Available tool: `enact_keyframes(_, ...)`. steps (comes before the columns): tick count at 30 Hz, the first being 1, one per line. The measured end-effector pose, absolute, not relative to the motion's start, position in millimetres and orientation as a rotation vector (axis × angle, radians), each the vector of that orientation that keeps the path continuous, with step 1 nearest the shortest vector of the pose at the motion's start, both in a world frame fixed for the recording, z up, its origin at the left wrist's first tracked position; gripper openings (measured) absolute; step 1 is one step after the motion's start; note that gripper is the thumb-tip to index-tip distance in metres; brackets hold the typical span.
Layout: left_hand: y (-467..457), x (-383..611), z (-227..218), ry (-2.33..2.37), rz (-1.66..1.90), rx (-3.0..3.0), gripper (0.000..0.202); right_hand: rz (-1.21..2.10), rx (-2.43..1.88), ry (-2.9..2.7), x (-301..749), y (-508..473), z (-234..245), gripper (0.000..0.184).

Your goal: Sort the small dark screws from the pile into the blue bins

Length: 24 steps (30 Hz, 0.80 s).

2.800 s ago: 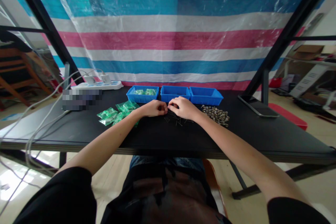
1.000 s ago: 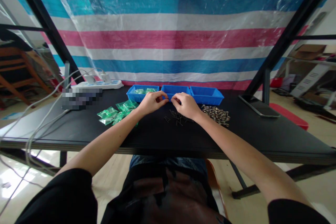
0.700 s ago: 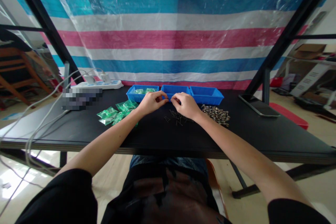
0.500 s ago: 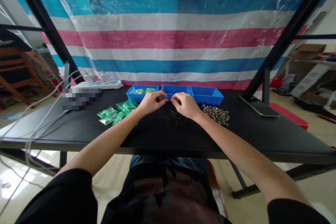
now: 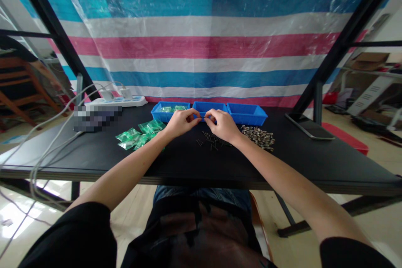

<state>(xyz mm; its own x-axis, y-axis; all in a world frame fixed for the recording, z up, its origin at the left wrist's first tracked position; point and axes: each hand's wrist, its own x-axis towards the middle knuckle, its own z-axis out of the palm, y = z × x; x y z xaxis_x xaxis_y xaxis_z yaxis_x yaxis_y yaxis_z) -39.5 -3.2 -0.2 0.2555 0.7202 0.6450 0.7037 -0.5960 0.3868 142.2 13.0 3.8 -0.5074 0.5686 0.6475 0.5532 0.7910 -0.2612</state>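
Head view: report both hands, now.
Left hand and right hand pinched fingertip to fingertip, just beyond small dark fasteners. Held item too small to tell. Silver hardware pile to their right, green bags left.

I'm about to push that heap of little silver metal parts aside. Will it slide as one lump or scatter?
Probably scatter: the heap is many loose separate pieces, some lying apart at its edge. The smooth black table likely lets them skid. Being metal, they look heavy for their size, not fragile.
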Motion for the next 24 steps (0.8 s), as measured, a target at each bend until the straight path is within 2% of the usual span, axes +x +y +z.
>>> enact_keyframes(24,-6.4,-36.7,-0.1,1.352,1.208,2.453,0.016,0.003,-0.821,-2.244,143.3,14.7,3.0,0.009)
